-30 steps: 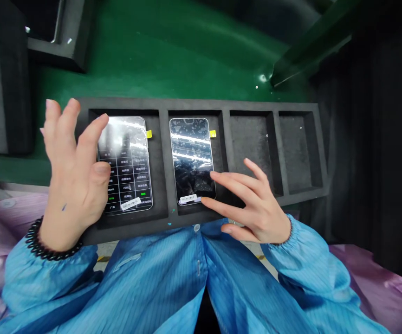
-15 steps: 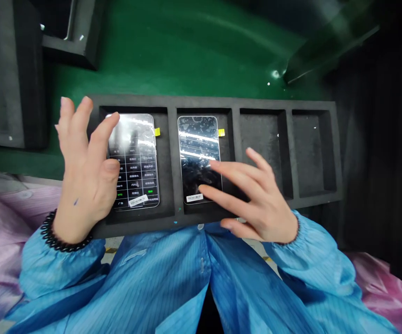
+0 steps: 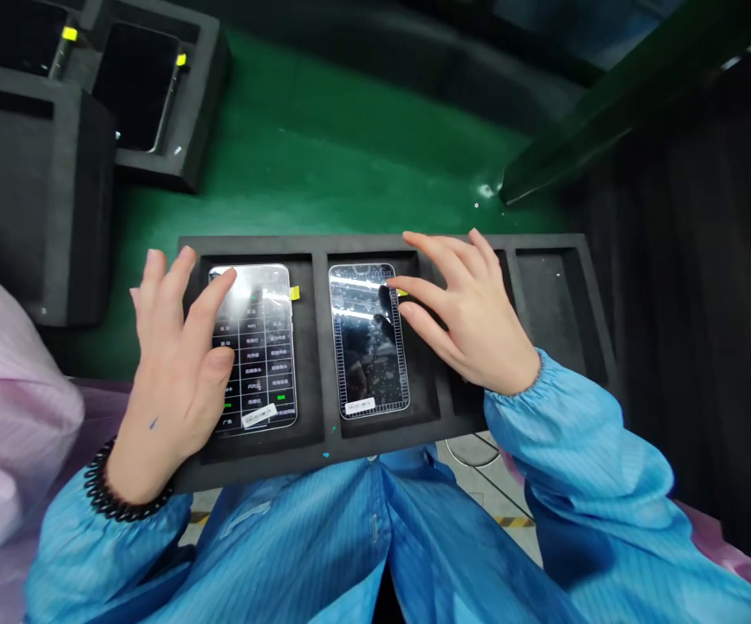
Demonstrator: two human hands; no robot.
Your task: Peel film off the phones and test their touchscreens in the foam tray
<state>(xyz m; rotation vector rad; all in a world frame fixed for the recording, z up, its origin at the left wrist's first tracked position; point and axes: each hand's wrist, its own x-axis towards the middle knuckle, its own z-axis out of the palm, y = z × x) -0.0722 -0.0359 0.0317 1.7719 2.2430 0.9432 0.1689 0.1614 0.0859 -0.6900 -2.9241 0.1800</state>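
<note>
A black foam tray [image 3: 321, 347] with a row of compartments lies before me. In its leftmost compartment is a smartphone [image 3: 255, 347] showing a grid of test labels, a few in green. My left hand [image 3: 177, 373] lies over that phone's left side, fingers spread, index fingertip at the upper left of the screen. The second compartment holds another smartphone [image 3: 368, 355], its dark screen edged by a grid of small boxes. Over its right edge is my right hand [image 3: 466, 312], fingers apart, index fingertip at the upper right of the screen. Both phones carry a white barcode label and a yellow tab.
Other black foam trays [image 3: 93, 217] stand at the upper left on the green table [image 3: 323, 165]; one holds dark phones [image 3: 134, 87]. A person's pink sleeve [image 3: 11, 433] is close on my left. A dark ledge [image 3: 584, 113] runs along the upper right.
My right hand has moved up to the second phone's upper right edge. That phone's plain dark screen now shows a border of small boxes. My left hand stays at the first phone; the view has shifted.
</note>
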